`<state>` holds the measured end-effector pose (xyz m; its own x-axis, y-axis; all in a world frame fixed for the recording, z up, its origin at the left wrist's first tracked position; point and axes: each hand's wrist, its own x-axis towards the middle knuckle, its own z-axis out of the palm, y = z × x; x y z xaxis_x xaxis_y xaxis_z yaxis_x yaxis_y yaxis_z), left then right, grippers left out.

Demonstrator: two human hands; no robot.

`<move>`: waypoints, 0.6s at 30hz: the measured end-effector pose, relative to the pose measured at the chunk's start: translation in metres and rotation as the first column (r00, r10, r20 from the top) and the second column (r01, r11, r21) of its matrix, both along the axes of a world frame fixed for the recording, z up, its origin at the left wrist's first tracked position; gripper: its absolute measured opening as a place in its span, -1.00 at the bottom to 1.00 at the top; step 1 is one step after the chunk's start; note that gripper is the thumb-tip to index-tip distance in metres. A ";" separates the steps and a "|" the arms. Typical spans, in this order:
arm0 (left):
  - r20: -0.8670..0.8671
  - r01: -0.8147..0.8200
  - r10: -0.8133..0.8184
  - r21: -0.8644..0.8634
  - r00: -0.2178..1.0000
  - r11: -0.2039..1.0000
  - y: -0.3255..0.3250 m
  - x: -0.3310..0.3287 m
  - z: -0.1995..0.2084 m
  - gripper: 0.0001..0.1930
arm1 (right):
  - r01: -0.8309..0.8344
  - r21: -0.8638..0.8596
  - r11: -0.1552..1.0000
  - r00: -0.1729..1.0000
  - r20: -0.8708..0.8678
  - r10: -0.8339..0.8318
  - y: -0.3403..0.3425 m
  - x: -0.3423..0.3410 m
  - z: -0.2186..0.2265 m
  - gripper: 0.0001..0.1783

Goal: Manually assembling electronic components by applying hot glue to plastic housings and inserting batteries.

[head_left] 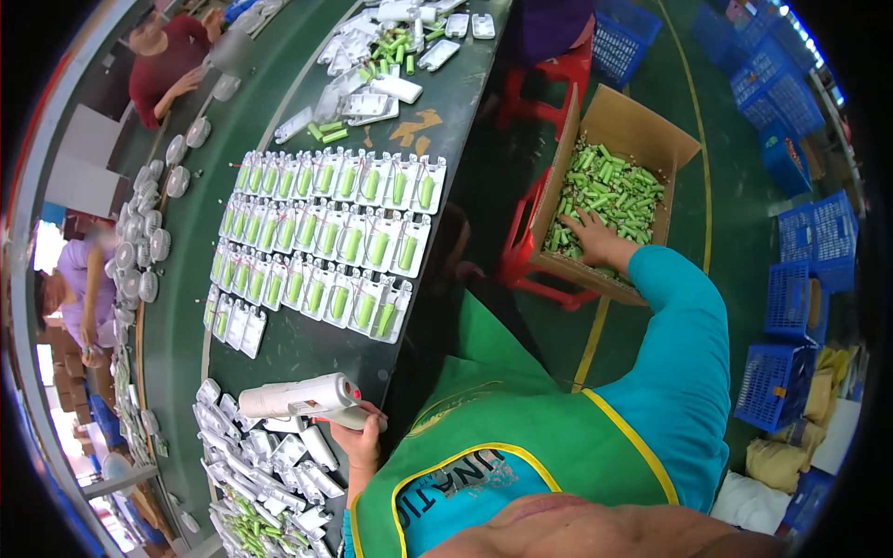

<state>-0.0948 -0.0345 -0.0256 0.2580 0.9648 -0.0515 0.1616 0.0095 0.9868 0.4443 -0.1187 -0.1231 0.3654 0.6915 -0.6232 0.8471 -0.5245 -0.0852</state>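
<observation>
My left hand (361,437) is closed around the handle of a white glue gun (299,397), held above the near end of the dark green table. Under and beside the gun lies a heap of white plastic casings (270,462). To the right, my right hand (595,237) reaches into a cardboard box (684,144) full of green battery cells (609,181). Its fingers are apart and rest on the cells; their tips are partly hidden. Rows of white casings, most with a green cell inside (349,242), lie on the table ahead of my left hand.
The box sits on a red stool (521,232). More casings and loose cells are piled at the table's far end (395,46). Blue crates (777,386) line the right side. Two people work at the left, beside round white parts (139,228).
</observation>
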 end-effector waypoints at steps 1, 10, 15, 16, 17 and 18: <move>0.001 -0.001 0.001 -0.010 1.000 1.000 0.000 0.001 -0.001 -0.58 | -0.003 -0.007 1.000 1.000 0.013 0.003 -0.001 0.000 -0.004 0.26; 0.015 0.035 -0.034 -0.063 0.999 0.997 0.001 -0.014 -0.010 -0.55 | -0.022 0.168 0.986 0.997 0.080 0.009 0.012 0.006 -0.040 0.15; -0.171 0.014 -0.004 0.055 0.985 0.998 0.000 -0.010 -0.013 -0.75 | 0.010 0.242 0.970 0.988 0.144 -0.046 0.006 -0.002 -0.031 0.02; -0.272 0.077 -0.055 0.072 0.961 0.994 0.003 -0.006 -0.001 -0.76 | 0.018 0.244 0.970 0.988 0.143 -0.054 0.005 -0.001 -0.035 0.01; -0.259 0.108 -0.077 0.106 0.963 0.989 0.004 -0.007 -0.002 -0.76 | 0.032 0.244 0.969 0.989 0.136 -0.067 0.001 0.003 -0.040 0.01; -0.242 0.137 -0.100 0.139 0.965 0.981 0.004 -0.007 -0.006 -0.76 | 0.019 0.268 0.963 0.991 0.123 -0.054 -0.002 0.010 -0.051 0.00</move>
